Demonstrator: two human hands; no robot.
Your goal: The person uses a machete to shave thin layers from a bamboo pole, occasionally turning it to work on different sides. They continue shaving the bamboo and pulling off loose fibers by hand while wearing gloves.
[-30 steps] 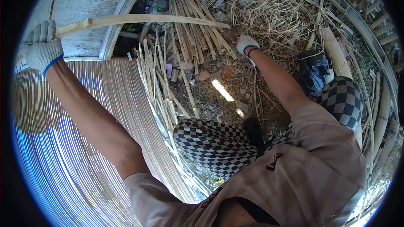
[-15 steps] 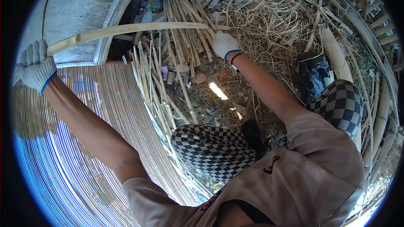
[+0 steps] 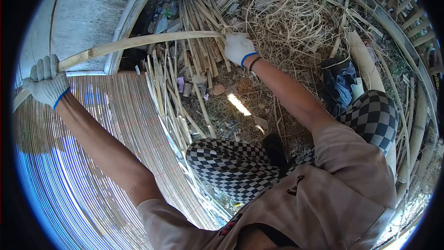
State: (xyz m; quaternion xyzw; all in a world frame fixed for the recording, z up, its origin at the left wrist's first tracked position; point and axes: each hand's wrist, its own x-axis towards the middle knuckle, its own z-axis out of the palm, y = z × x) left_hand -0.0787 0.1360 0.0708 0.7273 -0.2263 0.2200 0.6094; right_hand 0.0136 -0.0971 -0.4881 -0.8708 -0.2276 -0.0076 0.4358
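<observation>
A long, pale bamboo strip [image 3: 143, 40] stretches in a shallow arch between my two hands. My left hand [image 3: 47, 79], in a whitish knit glove with a blue cuff, is closed around its left part, and a short length sticks out past the glove at lower left. My right hand [image 3: 240, 49], gloved the same way, is closed at the strip's right end, whose tip shows just above the knuckles. Whether a tool is also in that hand is hidden. Behind the strip lies a bundle of split bamboo sticks [image 3: 200, 14].
A heap of curly bamboo shavings [image 3: 296, 18] covers the ground beyond my right hand. A slatted bamboo mat [image 3: 115, 111] spreads at left, below a weathered pale panel [image 3: 92, 9]. A dark plastic bag [image 3: 340, 83] lies by my knee, near thick bamboo poles [image 3: 418, 125].
My left hand has moved slightly right along with the strip, and more of the strip's left end shows behind it. My right hand has shifted a little left.
</observation>
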